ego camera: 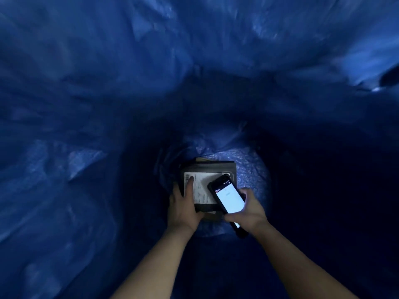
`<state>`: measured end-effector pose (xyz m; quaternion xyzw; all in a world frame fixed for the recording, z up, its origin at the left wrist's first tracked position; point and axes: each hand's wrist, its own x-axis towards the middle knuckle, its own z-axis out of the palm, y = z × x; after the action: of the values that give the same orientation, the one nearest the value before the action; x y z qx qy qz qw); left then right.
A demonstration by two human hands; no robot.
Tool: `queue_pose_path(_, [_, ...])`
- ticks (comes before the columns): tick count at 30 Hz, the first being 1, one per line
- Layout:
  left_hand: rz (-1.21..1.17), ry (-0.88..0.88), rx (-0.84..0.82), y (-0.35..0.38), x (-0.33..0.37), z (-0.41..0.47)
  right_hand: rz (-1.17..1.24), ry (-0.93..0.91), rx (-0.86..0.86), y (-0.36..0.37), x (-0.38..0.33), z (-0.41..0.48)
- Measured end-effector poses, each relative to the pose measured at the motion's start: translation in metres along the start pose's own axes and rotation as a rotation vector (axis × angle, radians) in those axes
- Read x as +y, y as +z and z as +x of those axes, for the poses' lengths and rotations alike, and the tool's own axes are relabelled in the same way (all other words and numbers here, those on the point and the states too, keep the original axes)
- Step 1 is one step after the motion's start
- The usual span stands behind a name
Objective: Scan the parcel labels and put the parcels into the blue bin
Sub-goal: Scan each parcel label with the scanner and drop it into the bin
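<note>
I look down into the deep blue bin (90,104), its woven plastic walls filling the view. At the bottom lies a dark parcel (224,169) with a white label (203,184) on top. My left hand (185,208) grips the parcel's left edge, thumb lying across the label. My right hand (250,210) holds a black handheld scanner (228,197) with a lit screen, tilted over the parcel's right side and covering part of the label.
A second brownish parcel edge (203,159) peeks out behind the dark one. The bin's lit floor (250,169) shows to the right of the parcels. A gap in the wall (388,78) shows at the upper right.
</note>
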<state>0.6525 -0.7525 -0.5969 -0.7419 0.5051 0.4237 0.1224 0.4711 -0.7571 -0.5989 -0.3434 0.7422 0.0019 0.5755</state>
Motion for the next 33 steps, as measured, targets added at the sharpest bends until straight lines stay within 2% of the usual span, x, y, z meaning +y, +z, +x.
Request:
queue_pose_path(8, [0.112, 0.094, 0.002, -0.067, 0.045, -0.094, 0.12, -0.012, 0.109, -0.045, -0.039, -0.122])
queue_pose_path(12, [0.139, 0.143, 0.035, -0.11, 0.072, -0.168, 0.19, -0.029, 0.151, -0.081, -0.054, -0.214])
queue_pose_path(19, [0.199, 0.34, 0.144, -0.158, 0.123, -0.315, 0.31, -0.159, 0.268, -0.146, -0.04, -0.392])
queue_pose_path(26, [0.25, 0.622, 0.188, -0.145, 0.192, -0.468, 0.385, -0.281, 0.441, -0.215, 0.049, -0.557])
queue_pose_path(30, [0.162, 0.842, 0.195, -0.098, 0.24, -0.557, 0.417, -0.262, 0.618, -0.253, 0.14, -0.649])
queue_pose_path(33, [0.164, 1.002, 0.106, -0.043, 0.277, -0.623, 0.432, -0.218, 0.747, -0.274, 0.218, -0.711])
